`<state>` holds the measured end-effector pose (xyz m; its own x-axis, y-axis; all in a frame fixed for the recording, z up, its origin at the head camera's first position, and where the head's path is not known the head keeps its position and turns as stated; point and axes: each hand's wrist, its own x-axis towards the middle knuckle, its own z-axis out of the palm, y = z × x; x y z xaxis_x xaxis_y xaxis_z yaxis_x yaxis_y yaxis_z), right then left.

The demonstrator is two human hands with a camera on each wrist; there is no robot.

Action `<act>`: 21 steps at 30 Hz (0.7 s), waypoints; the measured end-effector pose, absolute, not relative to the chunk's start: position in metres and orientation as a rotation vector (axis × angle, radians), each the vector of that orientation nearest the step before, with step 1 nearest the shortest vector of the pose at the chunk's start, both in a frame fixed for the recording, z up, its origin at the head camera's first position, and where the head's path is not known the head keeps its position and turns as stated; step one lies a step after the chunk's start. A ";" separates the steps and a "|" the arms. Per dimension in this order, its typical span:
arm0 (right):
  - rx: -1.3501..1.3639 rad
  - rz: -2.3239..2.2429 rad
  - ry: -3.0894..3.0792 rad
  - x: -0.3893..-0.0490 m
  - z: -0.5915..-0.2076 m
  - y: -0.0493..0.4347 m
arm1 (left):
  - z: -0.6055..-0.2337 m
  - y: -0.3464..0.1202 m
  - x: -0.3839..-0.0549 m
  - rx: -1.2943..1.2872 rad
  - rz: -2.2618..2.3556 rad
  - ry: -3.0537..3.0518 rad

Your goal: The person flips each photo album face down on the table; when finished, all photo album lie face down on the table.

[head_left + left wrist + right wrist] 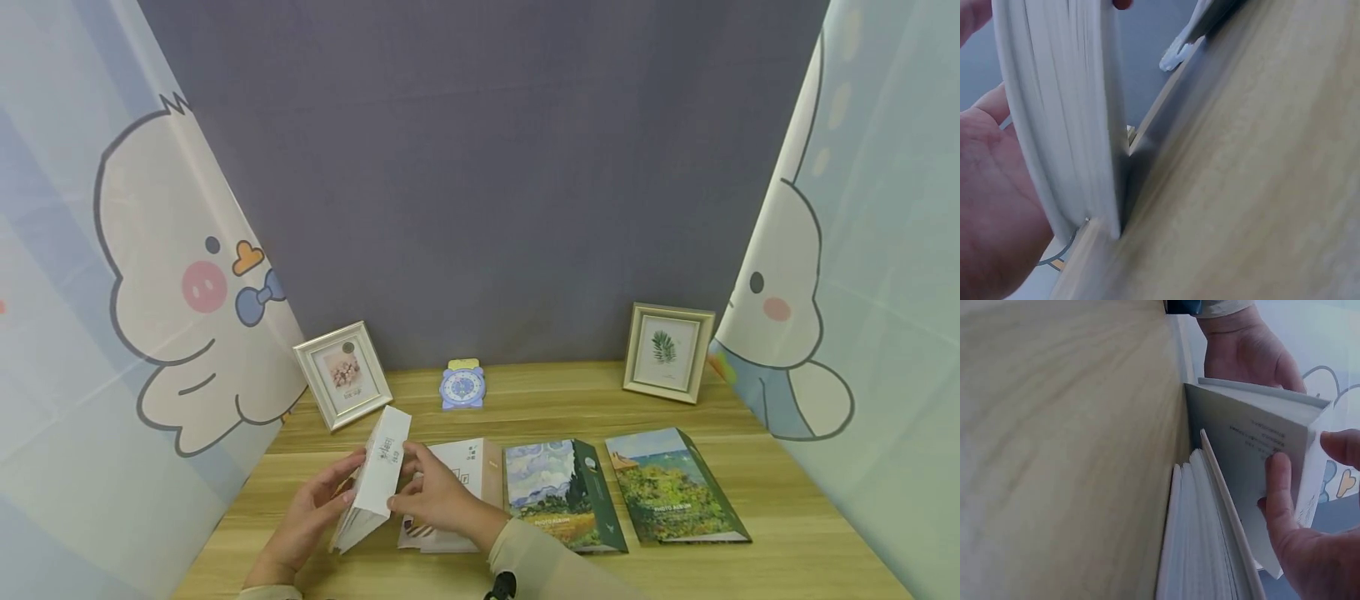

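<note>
A white photo album (384, 461) stands tilted on its edge at the left of the table, its spine facing up and toward me. My left hand (306, 510) holds it from the left, thumb and fingers on its page side. With thumb and fingers, my right hand (438, 497) pinches the album near its spine. The left wrist view shows the thick page edges (1063, 112) beside my palm. In the right wrist view, small print runs along the back cover (1241, 447) under a fingertip. Another pale album (457, 457) lies partly behind my right hand.
Two painted-cover photo albums, one with a cypress scene (551, 492) and one with a seaside scene (667, 487), lie to the right. Farther back stand a left picture frame (367, 400), a small blue clock-shaped item (462, 387) and a right picture frame (667, 352). A grey curtain (480, 183) hangs behind.
</note>
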<state>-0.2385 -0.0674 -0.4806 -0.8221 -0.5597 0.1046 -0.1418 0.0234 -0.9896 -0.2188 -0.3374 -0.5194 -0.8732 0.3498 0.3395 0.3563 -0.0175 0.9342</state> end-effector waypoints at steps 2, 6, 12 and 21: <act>-0.700 -1.823 2.040 -0.238 -0.483 -0.067 | -0.520 -0.337 -0.218 -0.765 -2.070 -2.233; -0.700 -1.774 2.104 -0.239 -0.487 -0.067 | -0.521 -0.337 -0.218 -0.689 -2.014 -2.305; -0.688 -1.732 2.188 -0.242 -0.485 -0.066 | -0.521 -0.337 -0.218 -0.604 -1.948 -2.354; -0.684 -1.674 2.205 -0.247 -0.487 -0.065 | -0.519 -0.334 -0.215 -0.494 -1.790 -2.439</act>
<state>-0.2471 -0.0647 -0.4870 -0.8455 -0.5312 0.0547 -0.1954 0.2124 -0.9574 -0.2153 -0.3344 -0.5188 -0.9452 0.2116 0.2485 0.3005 0.2669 0.9157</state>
